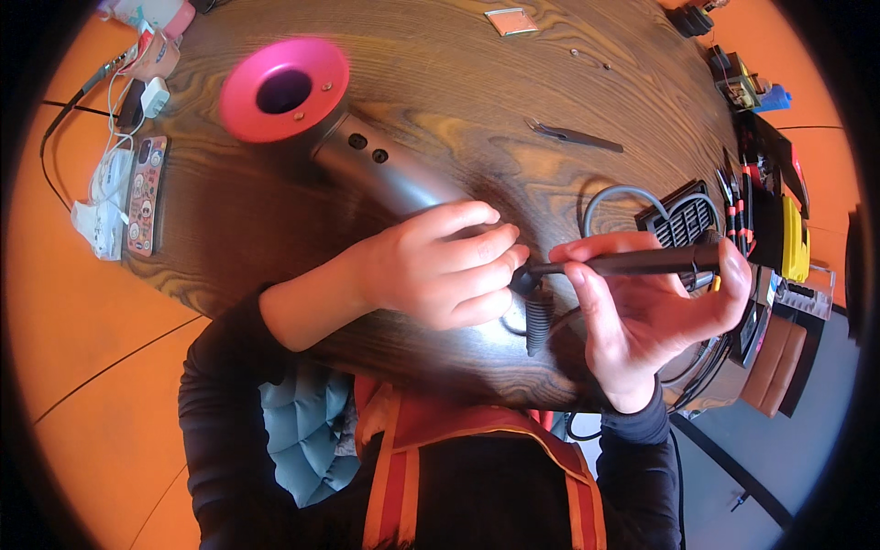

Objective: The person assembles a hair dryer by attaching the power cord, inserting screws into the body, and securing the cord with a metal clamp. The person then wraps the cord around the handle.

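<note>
A hair dryer lies slantwise on the dark wooden table, its pink ring-shaped head at the far left and its grey handle pointing toward me. My left hand is wrapped around the handle's lower end. In my right hand is a slim dark screwdriver, held nearly level between thumb and fingers. Its thin end meets the bottom of the handle beside my left fingertips; the exact contact is hidden. Below that spot hangs the ribbed cord sleeve.
Tweezers and small screws lie beyond my hands, with a small orange packet farther off. Phone, white power strip and soldering iron stand left. Grey cable, black grille and red-handled tools crowd the right.
</note>
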The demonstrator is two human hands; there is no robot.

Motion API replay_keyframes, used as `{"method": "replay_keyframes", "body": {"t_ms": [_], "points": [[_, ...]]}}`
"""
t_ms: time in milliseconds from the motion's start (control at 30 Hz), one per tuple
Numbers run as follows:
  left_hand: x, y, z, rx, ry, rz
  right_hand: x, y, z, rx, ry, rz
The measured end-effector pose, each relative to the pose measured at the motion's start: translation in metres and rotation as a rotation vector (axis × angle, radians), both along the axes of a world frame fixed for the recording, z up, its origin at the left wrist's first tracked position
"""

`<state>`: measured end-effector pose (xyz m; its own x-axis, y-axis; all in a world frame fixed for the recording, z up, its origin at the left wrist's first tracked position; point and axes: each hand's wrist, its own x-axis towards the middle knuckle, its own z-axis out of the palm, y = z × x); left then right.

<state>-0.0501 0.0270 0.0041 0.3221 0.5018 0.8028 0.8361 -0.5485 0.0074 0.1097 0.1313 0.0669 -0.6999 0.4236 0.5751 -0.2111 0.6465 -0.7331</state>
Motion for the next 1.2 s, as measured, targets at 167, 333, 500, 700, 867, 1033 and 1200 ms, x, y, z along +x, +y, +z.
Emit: {"method": "replay_keyframes", "body": {"t_ms": [167, 333, 500, 700, 867, 1033, 1200], "points": [[0.003, -0.005, 0.000, 0.137, 0.117, 0.020, 0.022, 0.005, 0.031, -0.265, 0.204, -0.161], [0.004, -0.005, 0.000, 0.156, 0.108, -0.027, 0.036, 0.027, 0.030, -0.290, 0.094, -0.222], [0.002, -0.008, 0.003, 0.098, 0.117, -0.054, 0.038, 0.047, 0.010, -0.173, -0.828, -0.118], [0.003, -0.004, -0.002, 0.189, 0.175, 0.002, 0.043, 0.068, -0.018, -0.026, -0.780, -0.132], [0.012, -0.006, -0.004, 0.127, 0.150, 0.094, 0.051, 0.090, -0.003, 0.077, -0.626, -0.173], [0.017, -0.005, -0.008, 0.149, 0.213, 0.178, 0.022, 0.151, -0.002, 0.311, -0.570, -0.177], [0.016, -0.008, -0.013, 0.200, 0.199, 0.240, 0.007, 0.187, -0.039, 0.316, -0.729, -0.116]]}}
